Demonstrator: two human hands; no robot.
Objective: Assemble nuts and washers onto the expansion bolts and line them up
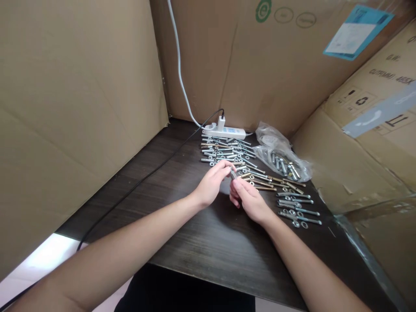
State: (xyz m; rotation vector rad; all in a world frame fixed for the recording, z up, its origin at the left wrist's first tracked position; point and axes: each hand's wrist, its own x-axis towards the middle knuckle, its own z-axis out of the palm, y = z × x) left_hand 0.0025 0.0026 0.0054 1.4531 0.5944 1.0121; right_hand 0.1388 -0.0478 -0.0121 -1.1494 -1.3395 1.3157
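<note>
An expansion bolt, silver and short in view, is held tilted between my two hands above the table's middle. My right hand is closed around its lower part, thumb on top. The fingers of my left hand pinch at its upper end; whether a nut or washer is between them is too small to tell. Just beyond my hands, silver bolts and sleeves lie in rows with loose washers and nuts. Brass-coloured bolts lie by my right hand, and more silver bolts with washers lie farther right.
A clear plastic bag with several metal anchors lies at the back right. Behind the rows is a white power strip with a plugged-in charger. A black cable crosses the dark table. Cardboard walls surround it.
</note>
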